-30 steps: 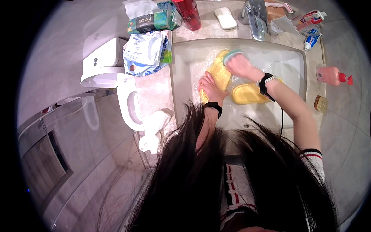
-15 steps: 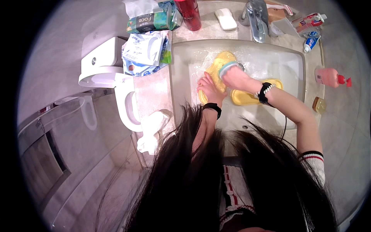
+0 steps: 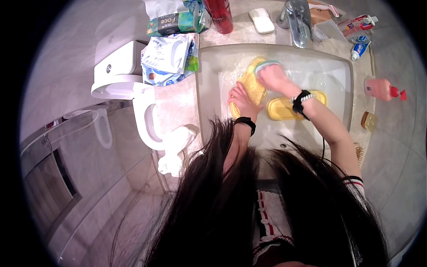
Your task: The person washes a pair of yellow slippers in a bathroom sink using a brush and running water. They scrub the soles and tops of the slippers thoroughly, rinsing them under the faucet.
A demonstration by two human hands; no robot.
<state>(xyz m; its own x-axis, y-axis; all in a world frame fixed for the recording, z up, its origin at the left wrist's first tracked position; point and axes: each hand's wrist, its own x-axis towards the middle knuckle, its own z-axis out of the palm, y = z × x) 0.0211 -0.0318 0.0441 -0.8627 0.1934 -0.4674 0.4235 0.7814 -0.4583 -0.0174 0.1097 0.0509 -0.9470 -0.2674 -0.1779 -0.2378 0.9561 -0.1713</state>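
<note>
Bathroom counter (image 3: 175, 104): pale and stone-like, set around a white basin (image 3: 267, 133); we lay our clock face on that basin, twelve towards the tap (image 3: 299, 26).
Yellow slipper (image 3: 255, 86): we take it for a slipper by its outline; it lies wet and shiny at ten o'clock in the basin, long axis running from seven towards one.
Left hand (image 3: 244, 100): we have it spread over the slipper's seven o'clock end, fingers extended; whether any fingertip hooks under the edge, we cannot tell.
Right hand (image 3: 273, 78): closed around a pale green scrubber (image 3: 267, 63), which we hold against the slipper's one o'clock end; its working face is hidden.
Second slipper (image 3: 278, 109): also yellow, between four and five o'clock in the basin, near the first, partly behind our right wrist.
Step in hand: scrubbing the first slipper, we judge, one hand bracing while the other works.
Next move: in our judgement it calls for firm left-hand pressure and strokes drawn towards seven o'clock, since the wet surface could slide.
Counter edge: we see a white soap bar (image 3: 262, 21) near twelve, a pink pump bottle (image 3: 378, 89) at three, a hairbrush (image 3: 359, 153) at four and a crumpled white cloth (image 3: 178, 147) at eight.
</note>
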